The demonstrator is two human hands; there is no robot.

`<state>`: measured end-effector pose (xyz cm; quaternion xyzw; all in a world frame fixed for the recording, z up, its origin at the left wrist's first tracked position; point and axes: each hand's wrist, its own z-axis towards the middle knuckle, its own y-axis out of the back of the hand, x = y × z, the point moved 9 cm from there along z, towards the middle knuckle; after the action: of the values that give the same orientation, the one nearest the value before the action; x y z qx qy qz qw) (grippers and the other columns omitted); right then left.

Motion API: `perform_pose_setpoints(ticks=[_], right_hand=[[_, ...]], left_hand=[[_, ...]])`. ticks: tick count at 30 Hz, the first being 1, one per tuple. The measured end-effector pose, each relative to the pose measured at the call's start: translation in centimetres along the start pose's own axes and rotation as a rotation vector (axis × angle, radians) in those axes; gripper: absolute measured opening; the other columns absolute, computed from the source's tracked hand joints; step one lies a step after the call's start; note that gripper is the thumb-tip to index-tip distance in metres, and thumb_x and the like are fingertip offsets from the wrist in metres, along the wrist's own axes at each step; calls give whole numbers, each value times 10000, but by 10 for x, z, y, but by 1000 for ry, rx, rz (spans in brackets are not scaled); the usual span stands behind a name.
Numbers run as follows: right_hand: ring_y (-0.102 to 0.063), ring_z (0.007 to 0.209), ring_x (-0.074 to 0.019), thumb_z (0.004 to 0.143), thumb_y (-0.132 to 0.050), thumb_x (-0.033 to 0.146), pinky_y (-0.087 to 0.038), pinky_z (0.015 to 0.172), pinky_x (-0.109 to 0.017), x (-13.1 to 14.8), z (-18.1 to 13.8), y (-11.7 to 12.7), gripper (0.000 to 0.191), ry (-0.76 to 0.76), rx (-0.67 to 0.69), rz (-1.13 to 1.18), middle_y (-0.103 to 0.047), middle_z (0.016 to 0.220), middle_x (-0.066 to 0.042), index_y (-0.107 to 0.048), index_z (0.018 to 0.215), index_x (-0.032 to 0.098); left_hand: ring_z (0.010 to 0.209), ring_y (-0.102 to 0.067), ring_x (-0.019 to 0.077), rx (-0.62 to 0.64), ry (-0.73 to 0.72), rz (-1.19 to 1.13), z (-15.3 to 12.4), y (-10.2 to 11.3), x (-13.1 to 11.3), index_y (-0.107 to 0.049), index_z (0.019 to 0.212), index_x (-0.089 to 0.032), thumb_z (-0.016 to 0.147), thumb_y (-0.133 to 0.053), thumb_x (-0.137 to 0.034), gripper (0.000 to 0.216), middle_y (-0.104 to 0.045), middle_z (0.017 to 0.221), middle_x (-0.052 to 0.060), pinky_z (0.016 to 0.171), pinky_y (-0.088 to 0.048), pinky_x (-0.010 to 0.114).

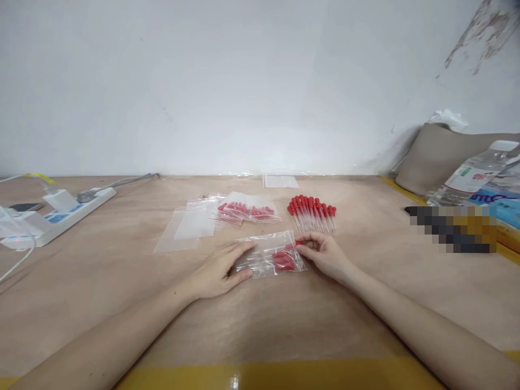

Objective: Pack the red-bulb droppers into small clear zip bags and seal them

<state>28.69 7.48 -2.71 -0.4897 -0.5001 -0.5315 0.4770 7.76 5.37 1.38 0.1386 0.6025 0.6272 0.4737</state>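
A clear plastic zip bag (262,260) lies on the table in front of me, with several red-bulbed droppers (283,261) inside. My left hand (221,269) holds the bag by its left end, thumb on the near edge and fingers on the far edge. At the bag's right end, my right hand (320,253) pinches a red-bulbed dropper between thumb and fingers; its red bulb shows at the fingertips and its tube points left into the bag. Behind the right hand lies a fanned pile of red-bulbed droppers (312,214).
Filled bags (252,208) of red-bulbed droppers lie beyond my left hand, beside flat zip bags (187,227). Another bag stack (280,182) is near the wall. A power strip (69,214) stands left; a water bottle (471,176) and grey-brown bag (430,157) stand right.
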Motion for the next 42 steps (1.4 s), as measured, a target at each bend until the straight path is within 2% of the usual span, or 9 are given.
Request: perform_pose_setpoints(ticks=[9,14,16,18,22,25,29,36,42], right_hand=[[-481,499,-97,608,-654,310,-417,510,-244,10,12,-8,238,143,-27,-186,-604,601,-3,-667,775,140],[-564,587,-131,687,-582,358,-456,561,-261,8,3,-31,297,85,203,-102,-644,709,-22,-645,899,160],[-556,552,-126,713,-552,383,-447,520,-256,5,3,-29,325,42,225,-128,-649,731,-29,-626,939,161],[-540,529,-119,719,-547,371,-434,502,-249,10,12,-12,308,76,114,-250,-650,737,-37,-620,925,154],[-559,624,-140,709,-556,293,-443,622,-268,43,43,26,181,284,-191,-687,-647,732,-31,-641,812,171],[-579,735,-177,749,-504,268,-429,693,-295,62,73,31,220,324,-268,-971,-644,828,-59,-662,875,180],[-584,843,-241,782,-472,335,-423,706,-336,70,101,19,341,253,-286,-1191,-596,997,-106,-628,1056,205],[-576,909,-234,786,-455,229,-425,733,-320,58,113,6,244,154,-288,-1215,-547,1072,-122,-624,955,180],[-579,861,-232,783,-455,221,-424,712,-324,67,112,19,230,160,-351,-1059,-602,979,-129,-553,978,151]], left_hand=[[1155,-471,228,4,-10,-25,1,-1,-1,-324,1336,-235,891,-474,-337,480,-480,1284,81,961,-400,393],[1158,-471,228,1,-9,-11,1,0,-1,-329,1340,-241,895,-470,-347,479,-483,1288,75,965,-401,397],[1182,-450,229,10,-26,-2,1,-1,-2,-361,1326,-249,900,-462,-344,449,-474,1301,67,981,-388,404],[1208,-426,231,27,-36,7,1,-2,-3,-402,1304,-261,904,-454,-342,411,-459,1319,55,999,-370,413],[1230,-404,237,17,30,15,0,-2,4,-348,1331,-253,887,-479,-357,474,-408,1360,75,1004,-365,421],[1243,-388,253,-11,58,-4,-1,0,7,-400,1263,-234,866,-509,-347,427,-344,1395,96,994,-374,420],[1228,-406,258,-21,50,-67,-1,0,6,-454,1133,-224,849,-531,-319,309,-390,1354,102,972,-386,420],[1225,-416,257,-15,61,-121,-1,0,6,-460,965,-204,843,-534,-319,183,-427,1311,117,934,-416,405],[1231,-409,255,-2,54,-18,-1,-1,5,-452,1221,-221,861,-515,-341,385,-384,1370,111,985,-377,418]])
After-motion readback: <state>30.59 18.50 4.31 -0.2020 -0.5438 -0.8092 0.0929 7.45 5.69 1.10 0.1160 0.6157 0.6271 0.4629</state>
